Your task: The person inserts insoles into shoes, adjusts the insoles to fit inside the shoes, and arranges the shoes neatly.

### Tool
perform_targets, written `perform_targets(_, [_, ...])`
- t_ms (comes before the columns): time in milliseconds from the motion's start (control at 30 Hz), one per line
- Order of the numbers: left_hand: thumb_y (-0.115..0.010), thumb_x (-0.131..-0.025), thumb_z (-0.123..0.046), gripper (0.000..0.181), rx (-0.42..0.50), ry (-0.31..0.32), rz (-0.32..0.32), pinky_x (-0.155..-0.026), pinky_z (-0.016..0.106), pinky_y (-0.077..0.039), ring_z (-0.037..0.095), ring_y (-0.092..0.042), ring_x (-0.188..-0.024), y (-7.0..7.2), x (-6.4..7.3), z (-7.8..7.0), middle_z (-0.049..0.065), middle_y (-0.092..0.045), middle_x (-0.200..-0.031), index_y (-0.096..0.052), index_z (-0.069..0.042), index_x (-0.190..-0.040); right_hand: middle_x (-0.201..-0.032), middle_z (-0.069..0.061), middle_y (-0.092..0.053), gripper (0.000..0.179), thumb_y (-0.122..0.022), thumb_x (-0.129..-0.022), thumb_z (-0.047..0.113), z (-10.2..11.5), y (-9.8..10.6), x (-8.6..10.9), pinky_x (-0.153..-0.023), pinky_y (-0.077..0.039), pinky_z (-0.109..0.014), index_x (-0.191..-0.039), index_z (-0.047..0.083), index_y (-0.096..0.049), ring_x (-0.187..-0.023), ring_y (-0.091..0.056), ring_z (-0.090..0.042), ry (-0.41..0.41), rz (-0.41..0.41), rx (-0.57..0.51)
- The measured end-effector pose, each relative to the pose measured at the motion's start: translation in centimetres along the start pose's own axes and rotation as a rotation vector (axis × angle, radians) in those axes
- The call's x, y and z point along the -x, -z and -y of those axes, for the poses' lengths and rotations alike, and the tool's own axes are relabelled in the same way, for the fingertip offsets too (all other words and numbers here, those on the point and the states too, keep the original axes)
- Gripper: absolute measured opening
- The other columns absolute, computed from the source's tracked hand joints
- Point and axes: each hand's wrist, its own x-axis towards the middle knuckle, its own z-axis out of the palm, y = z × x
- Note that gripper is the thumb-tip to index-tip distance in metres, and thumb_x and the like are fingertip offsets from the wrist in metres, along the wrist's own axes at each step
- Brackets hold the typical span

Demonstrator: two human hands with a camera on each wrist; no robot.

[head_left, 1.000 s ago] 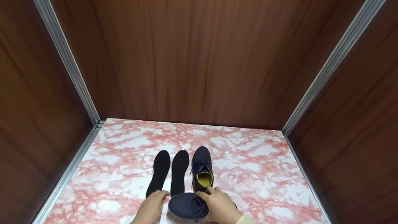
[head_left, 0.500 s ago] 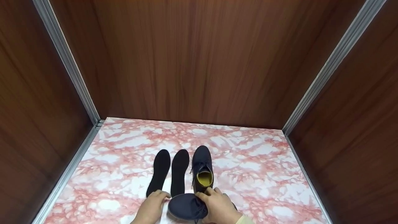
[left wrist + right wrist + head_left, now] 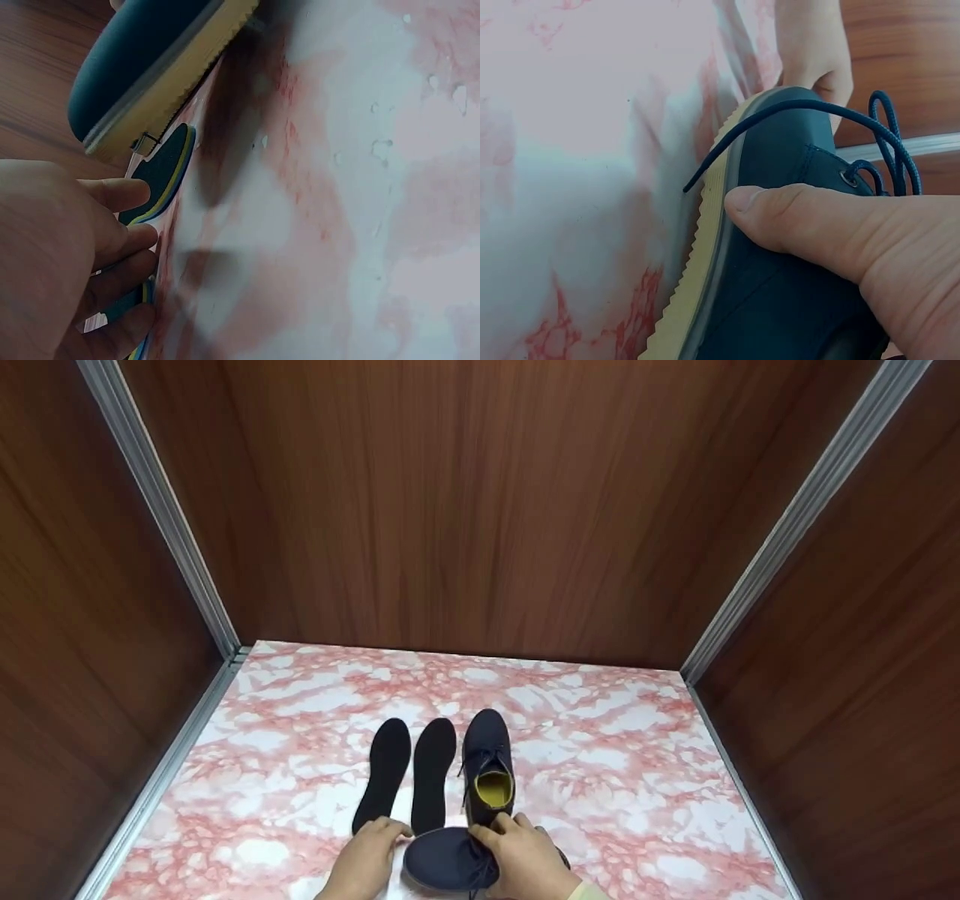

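Observation:
My right hand [image 3: 526, 856] grips a dark navy lace-up shoe [image 3: 442, 859] turned sideways, its toe pointing left. In the right wrist view the thumb presses the shoe's side [image 3: 780, 285] above the cream ridged sole [image 3: 679, 307], and a lace [image 3: 795, 105] hangs loose. My left hand [image 3: 366, 855] is beside the toe, near the lower ends of two black insoles, one on the left [image 3: 386, 765] and one on the right [image 3: 433, 772]. Its fingers are loosely bent with nothing seen between them; whether they touch an insole I cannot tell.
The matching shoe [image 3: 487, 742], yellow-lined, stands upright beside the right insole, just beyond the held shoe. Pink and white marbled sheeting [image 3: 615, 780] covers the surface. Brown wood-look panels [image 3: 465, 510] with metal edge strips [image 3: 795, 525] enclose it on three sides.
The held shoe has shifted very slightly to the left and down with my right hand. My left hand, the insoles and the upright shoe stay practically where they were.

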Motion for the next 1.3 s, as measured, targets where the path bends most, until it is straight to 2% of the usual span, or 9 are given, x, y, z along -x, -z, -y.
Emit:
perform_targets(167, [-0.07, -0.099, -0.004, 0.023, 0.004, -0.007, -0.007, -0.091, 0.045, -0.063, 0.023, -0.072, -0.102, 0.0, -0.1, -0.1, -0.006, -0.077, -0.11, -0.079, -0.023, -0.107, -0.121, -0.003, -0.07, 0.092, -0.092, -0.069, 0.076, 0.1, -0.3, -0.1, -0.067, -0.056, -0.05, -0.15, 0.04, -0.065, -0.1, -0.062, -0.027, 0.01, 0.009, -0.018])
perform_targets(367, [-0.07, -0.1, -0.005, 0.023, 0.006, 0.013, 0.012, -0.091, 0.044, -0.063, 0.022, -0.071, -0.102, 0.0, -0.1, -0.1, -0.008, -0.076, -0.11, -0.079, -0.025, -0.108, -0.121, -0.003, -0.07, 0.089, -0.09, -0.072, 0.076, 0.4, -0.8, -0.3, -0.07, -0.057, -0.054, -0.149, 0.039, -0.066, -0.102, -0.064, -0.029, 0.011, 0.029, -0.016])
perform_targets(533, [-0.071, -0.1, -0.006, 0.022, 0.0, 0.019, 0.009, -0.091, 0.043, -0.063, 0.022, -0.071, -0.102, -0.1, 0.1, -0.1, -0.008, -0.076, -0.11, -0.079, -0.025, -0.109, -0.124, -0.004, -0.074, 0.089, -0.097, -0.069, 0.067, 0.7, -1.0, -0.7, -0.073, -0.059, -0.056, -0.147, 0.038, -0.067, -0.11, -0.069, -0.033, -0.001, 0.046, -0.005])
perform_targets(733, [-0.068, -0.107, -0.021, 0.016, 0.026, 0.022, 0.02, -0.093, 0.046, -0.062, 0.022, -0.073, -0.103, 0.1, -0.1, -0.1, -0.005, -0.077, -0.111, -0.077, -0.022, -0.12, -0.125, -0.001, -0.076, 0.085, -0.102, -0.063, 0.05, 0.9, -1.4, -1.1, -0.073, -0.059, -0.051, -0.139, 0.024, -0.073, -0.105, -0.071, -0.031, -0.005, -0.058, 0.024])
perform_targets(867, [-0.067, -0.108, -0.041, 0.034, 0.115, 0.01, 0.063, -0.103, 0.05, -0.06, 0.026, -0.073, -0.117, 0.1, -0.2, -0.3, -0.002, -0.076, -0.127, -0.074, -0.019, -0.133, -0.127, 0.001, -0.075, 0.085, -0.103, -0.062, 0.05, 0.7, -1.5, -1.2, -0.074, -0.059, -0.05, -0.136, 0.021, -0.074, -0.104, -0.07, -0.03, -0.004, -0.095, 0.056])
perform_targets(1000, [-0.081, -0.094, -0.056, 0.068, 0.193, -0.035, 0.161, -0.115, 0.057, -0.054, 0.034, -0.065, -0.138, -0.2, -0.2, -0.5, 0.005, -0.067, -0.151, -0.066, -0.017, -0.148, -0.128, 0.003, -0.074, 0.085, -0.103, -0.062, 0.052, 0.5, -1.4, -1.1, -0.073, -0.059, -0.049, -0.136, 0.022, -0.074, -0.106, -0.071, -0.029, 0.008, -0.097, 0.083])
perform_targets(1133, [-0.095, -0.081, -0.047, 0.088, 0.184, -0.08, 0.23, -0.118, 0.058, -0.052, 0.038, -0.06, -0.145, -0.6, -0.3, -0.8, 0.009, -0.059, -0.161, -0.06, -0.019, -0.156, -0.129, 0.005, -0.075, 0.086, -0.103, -0.061, 0.053, 0.4, -1.5, -1.1, -0.074, -0.059, -0.047, -0.136, 0.023, -0.073, -0.111, -0.072, -0.026, 0.03, -0.102, 0.095])
perform_targets(1300, [-0.099, -0.076, -0.039, 0.089, 0.162, -0.101, 0.218, -0.116, 0.053, -0.055, 0.033, -0.065, -0.138, -0.8, -0.3, -0.9, 0.006, -0.065, -0.154, -0.062, -0.017, -0.154, -0.133, 0.007, -0.074, 0.085, -0.102, -0.064, 0.052, 0.4, -1.6, -1.2, -0.077, -0.06, -0.047, -0.138, 0.025, -0.072, -0.116, -0.07, -0.023, 0.055, -0.084, 0.079])
